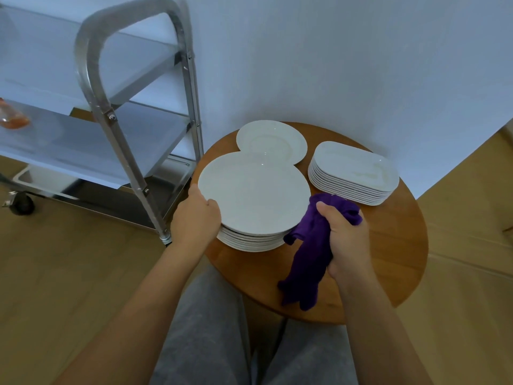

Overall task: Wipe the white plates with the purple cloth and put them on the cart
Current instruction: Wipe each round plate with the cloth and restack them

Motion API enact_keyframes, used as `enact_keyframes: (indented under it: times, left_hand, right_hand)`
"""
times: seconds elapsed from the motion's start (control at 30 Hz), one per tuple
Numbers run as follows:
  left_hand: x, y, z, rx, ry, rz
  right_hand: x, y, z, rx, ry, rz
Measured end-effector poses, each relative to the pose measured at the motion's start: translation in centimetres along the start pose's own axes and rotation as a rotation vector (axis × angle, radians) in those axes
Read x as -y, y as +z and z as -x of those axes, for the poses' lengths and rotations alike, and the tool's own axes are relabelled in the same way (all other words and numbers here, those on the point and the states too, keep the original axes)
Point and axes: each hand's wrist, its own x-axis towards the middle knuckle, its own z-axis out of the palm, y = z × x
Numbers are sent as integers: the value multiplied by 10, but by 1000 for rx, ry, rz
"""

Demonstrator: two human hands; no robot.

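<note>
We have the left hand [195,215] gripping the near-left rim of the top plate [254,194], thumb over the lip, fingers hidden under it. The plate looks slightly lifted and tilted off the round stack [249,240], probably to separate it for wiping. The right hand [345,237] is clenched around the purple cloth [308,257], a bunched part above the fist touching or just beside the plate's right edge, the loose tail hanging down toward us over the wooden table [394,245]. Our read: hold with one hand, wipe with the other, so the wipe is about to start on this plate. Just beyond the top plate sits another round plate [270,140], partly covered by it. Beyond the right hand, just past the cloth, is a stack of oblong plates [354,176]. The cart [138,107] stands beyond the left hand and further out to its left, within reach for the drop-off. Its shelves show no white plates that we can make out; one shelf holds an orange blurred item [12,118], which we can't identify. So most of the task looks undone.
</note>
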Motion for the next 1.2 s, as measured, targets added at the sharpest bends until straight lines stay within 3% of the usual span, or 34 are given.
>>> enact_keyframes:
  times: [0.17, 0.4, 0.53, 0.7, 0.77, 0.9, 1.03, 1.1, 1.2]
  left_hand:
    - [-5, 0, -5, -22, -18, -249]
    - [-20, -22, -7, -39, 18, -397]
    - [-41, -33, -41, -57, 94, -188]
    - [-63, -10, -102, 106, 168, -78]
    - [-67, 3, -130, 189, 100, -7]
    - [-67, 20, -172, 401, -209, 185]
    - [-61, 42, -193, 523, -339, 332]
    - [-61, 52, -201, 580, -313, 450]
    - [-56, 70, -218, 596, -191, 394]
  right_hand:
    - [-3, 7, -9, -10, -11, 34]
    - [4, -2, -22, -56, 1, 38]
    - [28, -4, -43, -128, -69, -12]
    - [39, 12, -80, -82, -161, 124]
    - [32, 19, -96, -55, -146, 222]
    - [15, 25, -119, -19, -88, 299]
    - [3, 27, -136, -32, -41, 297]
    - [-1, 29, -141, -22, -24, 309]
    - [-4, 33, -145, -7, -10, 311]
